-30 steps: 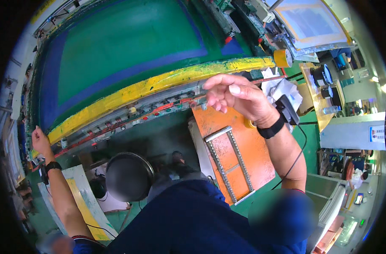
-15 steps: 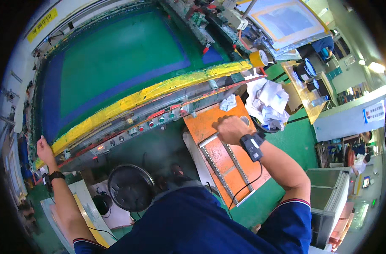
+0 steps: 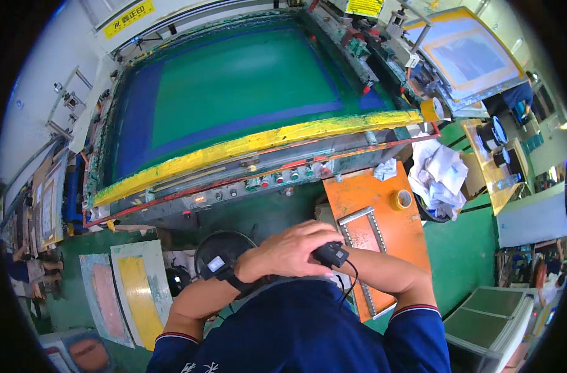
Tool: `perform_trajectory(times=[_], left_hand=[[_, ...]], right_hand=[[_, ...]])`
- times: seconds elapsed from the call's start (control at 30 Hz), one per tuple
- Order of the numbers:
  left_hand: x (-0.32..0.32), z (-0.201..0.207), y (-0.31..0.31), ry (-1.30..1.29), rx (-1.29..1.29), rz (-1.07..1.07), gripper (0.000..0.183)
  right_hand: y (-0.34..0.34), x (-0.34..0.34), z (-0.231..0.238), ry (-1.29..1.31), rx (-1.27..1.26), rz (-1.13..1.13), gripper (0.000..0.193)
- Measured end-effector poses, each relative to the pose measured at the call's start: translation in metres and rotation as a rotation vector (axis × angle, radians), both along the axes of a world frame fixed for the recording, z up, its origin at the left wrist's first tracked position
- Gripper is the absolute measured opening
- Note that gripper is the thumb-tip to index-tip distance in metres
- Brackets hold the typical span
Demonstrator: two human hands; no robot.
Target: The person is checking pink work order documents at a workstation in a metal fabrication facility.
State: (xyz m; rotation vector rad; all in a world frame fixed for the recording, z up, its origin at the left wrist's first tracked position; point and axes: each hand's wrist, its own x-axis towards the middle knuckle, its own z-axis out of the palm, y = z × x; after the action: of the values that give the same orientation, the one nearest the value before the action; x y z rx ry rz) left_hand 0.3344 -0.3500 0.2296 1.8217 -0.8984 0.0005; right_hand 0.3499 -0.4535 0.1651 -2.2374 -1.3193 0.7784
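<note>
My two hands are together in front of my chest. My left hand [image 3: 286, 250] lies on top, its fingers bent round the small black device [image 3: 330, 254] strapped to my right wrist. My right forearm [image 3: 379, 268] comes in from the right; the right hand is hidden under the left one, so its fingers do not show. Another black device [image 3: 224, 271] with a pale screen is on my left wrist. A thin black cable hangs from the right device. Beyond my hands stands a large printing machine with a green screen [image 3: 240, 87] and a yellow front bar [image 3: 265, 144].
An orange board [image 3: 404, 233] at the right carries a metal frame [image 3: 373, 214], a yellow tape roll [image 3: 401, 199] and a crumpled white cloth [image 3: 385, 170]. Beside it is a bin of white paper [image 3: 437, 174]. A round black stool [image 3: 218, 248] stands below my hands. Panels [image 3: 137, 292] lean at the left.
My left hand has left the machine's front left corner and my right hand has left the orange board; both have come together before my chest. The view has turned to the left.
</note>
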Motion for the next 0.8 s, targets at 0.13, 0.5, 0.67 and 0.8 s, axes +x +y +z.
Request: perform_trajectory(times=[0.13,0.5,0.67,0.8], left_hand=[[-0.004,-0.010,-0.006,0.228,0.114,-0.092,0.044],[-0.015,-0.038,-0.025,0.458,0.352,0.115,0.052],[-0.012,-0.045,-0.028,0.406,0.326,0.073,0.054],[-0.014,-0.047,-0.033,0.436,0.332,0.075,0.056]], right_hand=[[-0.002,-0.014,-0.008,-0.037,-0.005,-0.003,0.030],[-0.004,-0.026,-0.020,-0.075,0.000,-0.030,0.027],[-0.001,-0.029,-0.023,-0.085,0.001,-0.031,0.026],[-0.001,-0.029,-0.026,-0.097,-0.009,-0.032,0.025]])
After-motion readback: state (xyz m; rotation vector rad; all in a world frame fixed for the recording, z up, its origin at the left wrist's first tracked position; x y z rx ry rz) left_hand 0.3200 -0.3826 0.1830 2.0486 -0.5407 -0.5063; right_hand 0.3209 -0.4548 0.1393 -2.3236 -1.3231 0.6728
